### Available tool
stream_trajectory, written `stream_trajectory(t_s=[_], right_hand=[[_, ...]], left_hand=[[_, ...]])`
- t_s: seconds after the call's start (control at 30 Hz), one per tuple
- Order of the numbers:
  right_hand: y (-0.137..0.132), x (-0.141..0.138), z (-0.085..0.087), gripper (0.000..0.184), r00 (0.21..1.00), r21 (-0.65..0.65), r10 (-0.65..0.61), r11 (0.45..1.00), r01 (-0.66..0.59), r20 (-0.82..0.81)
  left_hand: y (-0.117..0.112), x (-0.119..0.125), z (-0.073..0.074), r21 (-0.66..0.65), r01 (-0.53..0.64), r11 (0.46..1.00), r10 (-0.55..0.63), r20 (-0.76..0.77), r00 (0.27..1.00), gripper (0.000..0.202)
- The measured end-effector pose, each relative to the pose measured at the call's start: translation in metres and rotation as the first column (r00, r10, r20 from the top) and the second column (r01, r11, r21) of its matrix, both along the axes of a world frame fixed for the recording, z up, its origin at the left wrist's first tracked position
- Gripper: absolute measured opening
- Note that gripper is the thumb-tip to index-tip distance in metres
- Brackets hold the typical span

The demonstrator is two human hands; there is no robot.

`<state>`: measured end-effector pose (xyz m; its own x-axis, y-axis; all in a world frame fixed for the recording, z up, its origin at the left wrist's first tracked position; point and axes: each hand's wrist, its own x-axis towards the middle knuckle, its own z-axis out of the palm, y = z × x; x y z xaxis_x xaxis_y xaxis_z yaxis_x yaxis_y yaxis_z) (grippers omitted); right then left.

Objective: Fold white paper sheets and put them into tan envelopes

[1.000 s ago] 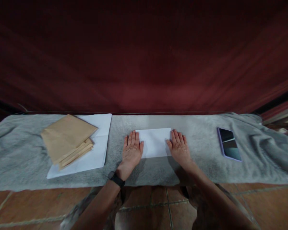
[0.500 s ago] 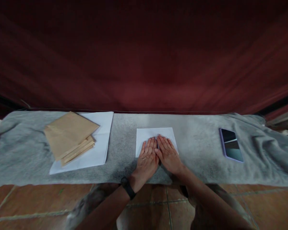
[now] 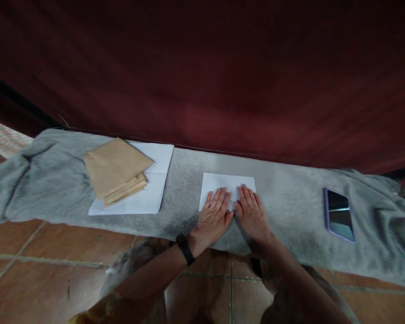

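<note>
A white sheet of paper (image 3: 219,181), seemingly folded, lies on the grey cloth in front of me. My left hand (image 3: 215,215) rests flat on its left and middle part, fingers stretched out and pointing away from me. On the paper's right part lies my right hand (image 3: 252,213), also flat with its fingers extended. A gap shows between the two hands. The paper's near edge is mostly covered by them.
Left of the paper, brown envelopes (image 3: 116,164) lie stacked on larger white sheets (image 3: 157,184). A phone in a purple case (image 3: 339,215) is at the right. The grey cloth (image 3: 290,193) covers a narrow bench-like surface before a dark red backdrop (image 3: 202,90). Below is a tiled floor (image 3: 70,279).
My hands have slid apart across the paper, the right one outward to its right side. The whole view has tilted and shifted slightly with my head.
</note>
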<state>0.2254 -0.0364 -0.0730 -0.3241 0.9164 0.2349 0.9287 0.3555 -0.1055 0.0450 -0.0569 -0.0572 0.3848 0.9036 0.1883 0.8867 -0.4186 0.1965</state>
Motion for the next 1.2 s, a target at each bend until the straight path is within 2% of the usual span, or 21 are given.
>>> stream_trajectory(t_s=[0.17, 0.53, 0.9, 1.2], right_hand=[[0.006, 0.015, -0.002, 0.057, 0.999, 0.002, 0.023, 1.0, -0.023, 0.028], [0.011, 0.047, -0.007, 0.056, 0.998, 0.033, -0.015, 0.999, 0.013, 0.063], [0.012, 0.06, -0.006, 0.057, 0.992, 0.063, -0.078, 0.995, 0.072, 0.101], [0.014, 0.067, -0.008, 0.056, 0.985, 0.054, -0.144, 0.989, 0.139, 0.099]], left_hand=[[-0.001, -0.001, 0.002, -0.004, 0.018, 1.0, -0.018, 0.009, 1.0, 0.064], [0.0, 0.001, 0.003, -0.003, 0.012, 1.0, -0.012, -0.016, 1.0, 0.072], [0.0, -0.002, 0.002, -0.006, 0.005, 1.0, -0.005, 0.012, 1.0, 0.074], [0.007, -0.015, 0.005, 0.001, -0.077, 0.997, 0.077, -0.011, 0.997, 0.071]])
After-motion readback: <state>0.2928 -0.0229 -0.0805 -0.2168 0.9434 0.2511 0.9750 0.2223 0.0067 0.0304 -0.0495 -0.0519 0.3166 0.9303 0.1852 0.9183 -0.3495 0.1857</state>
